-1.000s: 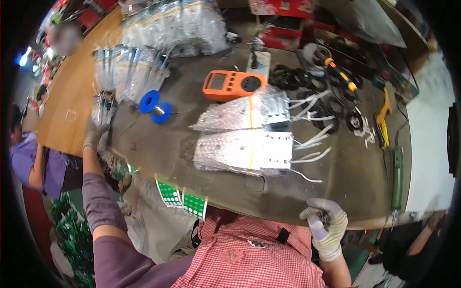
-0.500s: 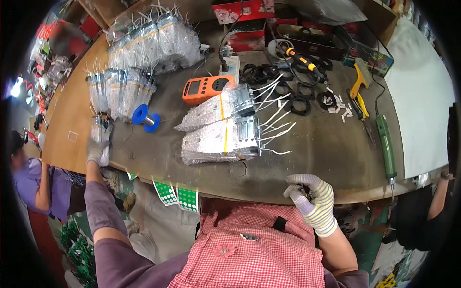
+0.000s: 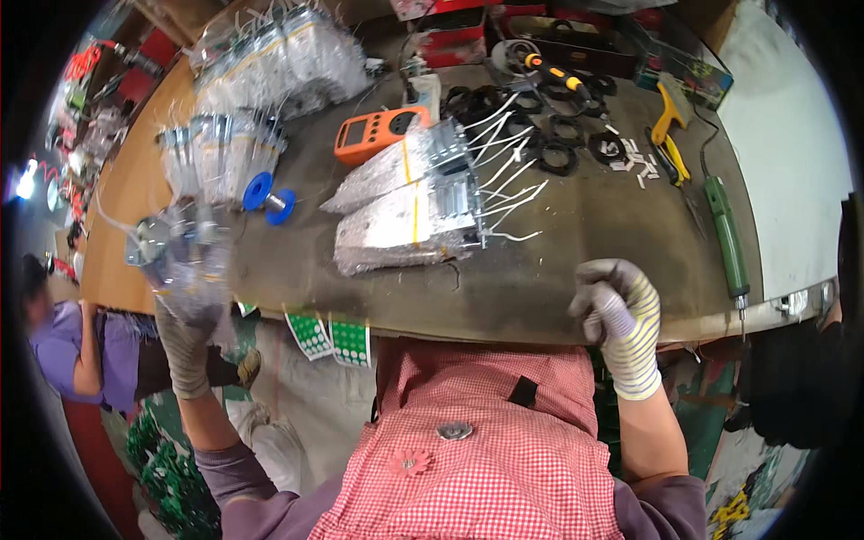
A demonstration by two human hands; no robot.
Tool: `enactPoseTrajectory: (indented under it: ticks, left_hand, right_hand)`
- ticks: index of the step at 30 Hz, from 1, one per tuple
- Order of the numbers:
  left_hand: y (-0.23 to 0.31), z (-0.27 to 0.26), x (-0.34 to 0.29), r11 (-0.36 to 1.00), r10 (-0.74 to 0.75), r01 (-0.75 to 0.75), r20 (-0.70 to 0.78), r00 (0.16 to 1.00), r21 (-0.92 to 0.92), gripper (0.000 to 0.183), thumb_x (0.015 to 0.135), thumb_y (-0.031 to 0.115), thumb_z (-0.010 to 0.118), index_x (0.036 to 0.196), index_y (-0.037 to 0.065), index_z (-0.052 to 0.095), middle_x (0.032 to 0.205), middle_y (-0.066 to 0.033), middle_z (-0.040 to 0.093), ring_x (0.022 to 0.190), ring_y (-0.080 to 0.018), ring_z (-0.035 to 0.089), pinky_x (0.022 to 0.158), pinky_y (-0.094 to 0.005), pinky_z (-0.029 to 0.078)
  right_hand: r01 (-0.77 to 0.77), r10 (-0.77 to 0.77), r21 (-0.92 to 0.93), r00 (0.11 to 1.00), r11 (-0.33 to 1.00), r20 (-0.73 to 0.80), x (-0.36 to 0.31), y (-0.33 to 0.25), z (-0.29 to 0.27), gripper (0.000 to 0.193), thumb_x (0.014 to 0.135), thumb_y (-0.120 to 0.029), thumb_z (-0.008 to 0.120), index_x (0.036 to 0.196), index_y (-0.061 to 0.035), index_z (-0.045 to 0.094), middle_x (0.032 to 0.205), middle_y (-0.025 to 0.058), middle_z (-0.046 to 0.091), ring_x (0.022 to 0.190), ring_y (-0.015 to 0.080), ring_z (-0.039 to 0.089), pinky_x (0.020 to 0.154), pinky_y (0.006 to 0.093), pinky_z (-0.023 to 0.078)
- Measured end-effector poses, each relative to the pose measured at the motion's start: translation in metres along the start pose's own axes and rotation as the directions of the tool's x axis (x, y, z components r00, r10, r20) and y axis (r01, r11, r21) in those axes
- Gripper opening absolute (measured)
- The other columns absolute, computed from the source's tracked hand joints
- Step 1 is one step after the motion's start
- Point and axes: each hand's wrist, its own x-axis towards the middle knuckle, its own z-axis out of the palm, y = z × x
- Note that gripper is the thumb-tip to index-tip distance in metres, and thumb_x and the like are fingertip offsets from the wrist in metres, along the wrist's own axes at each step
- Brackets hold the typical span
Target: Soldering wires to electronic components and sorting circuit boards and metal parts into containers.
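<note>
My left hand (image 3: 187,351), in a striped work glove, is closed on the lower end of a bubble-wrapped metal part (image 3: 184,265) with a white wire, lifted at the table's left front edge and blurred by motion. My right hand (image 3: 625,315), gloved alike, hovers over the front edge with curled fingers; whatever is inside them is hidden. Mid-table lie bubble-wrapped metal parts (image 3: 378,236) with yellow bands, their white wires pointing right. Behind them rests an orange multimeter (image 3: 378,133). A blue spool of solder wire (image 3: 270,199) sits between these parts and the left-hand stack.
More wrapped parts (image 3: 220,162) stand at left, with a larger pile (image 3: 288,67) behind. Black rings (image 3: 558,157), white pieces (image 3: 641,164), a yellow-handled brush (image 3: 668,112), yellow pliers (image 3: 673,162) and a green electric screwdriver (image 3: 725,238) lie right. A person (image 3: 67,346) is at far left.
My left hand has raised the wrapped part from the table and drawn it toward me. My right hand has moved up and rightward. The view has tilted slightly.
</note>
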Motion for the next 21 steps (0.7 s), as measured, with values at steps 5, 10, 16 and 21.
enactPoseTrajectory:
  ticks: [5,10,16,21]
  left_hand:
    - [0.112,0.099,-0.009,0.879,0.441,-0.475,0.459,0.771,-0.046,0.082,0.063,0.017,0.090,0.131,0.002,0.046,0.118,-0.0089,0.058,0.104,-0.0208,0.059,0.091,-0.0378,0.048]
    - [0.142,0.165,-0.006,0.893,0.440,-0.383,0.628,0.642,-0.234,0.080,0.059,0.021,0.085,0.130,0.008,0.050,0.120,-0.0181,0.058,0.110,-0.0399,0.056,0.095,-0.0439,0.045]
    - [0.142,0.176,-0.008,0.859,0.445,-0.502,0.626,0.641,-0.096,0.080,0.059,0.022,0.084,0.130,0.007,0.051,0.120,-0.0181,0.058,0.111,-0.0390,0.054,0.096,-0.0465,0.042]
    - [0.162,0.166,-0.011,0.790,0.450,-0.604,0.571,0.687,0.105,0.078,0.058,0.028,0.085,0.126,0.007,0.054,0.112,-0.0137,0.058,0.105,-0.0347,0.055,0.090,-0.0460,0.042]
  right_hand:
    - [0.073,-0.062,0.083,0.990,0.994,-0.126,-0.001,0.001,-0.012,0.024,0.091,-0.018,0.061,0.106,0.0009,0.062,0.068,0.0058,0.062,0.045,0.0028,0.042,0.043,0.0161,0.031]
    - [0.136,-0.109,0.126,0.974,0.983,-0.199,-0.014,-0.002,-0.032,0.024,0.091,-0.020,0.062,0.104,-0.0005,0.063,0.066,0.0072,0.062,0.041,0.0032,0.039,0.040,0.0166,0.029]
    - [0.136,-0.121,0.108,0.983,0.985,-0.135,-0.010,-0.008,-0.049,0.026,0.091,-0.021,0.063,0.104,0.0018,0.062,0.068,0.0086,0.063,0.042,0.0032,0.041,0.041,0.0159,0.031]
    - [0.246,-0.244,-0.138,0.969,0.959,0.028,0.002,-0.040,-0.025,0.012,0.083,-0.012,0.066,0.086,0.0001,0.066,0.070,0.0039,0.062,0.056,0.0063,0.047,0.052,0.0221,0.036]
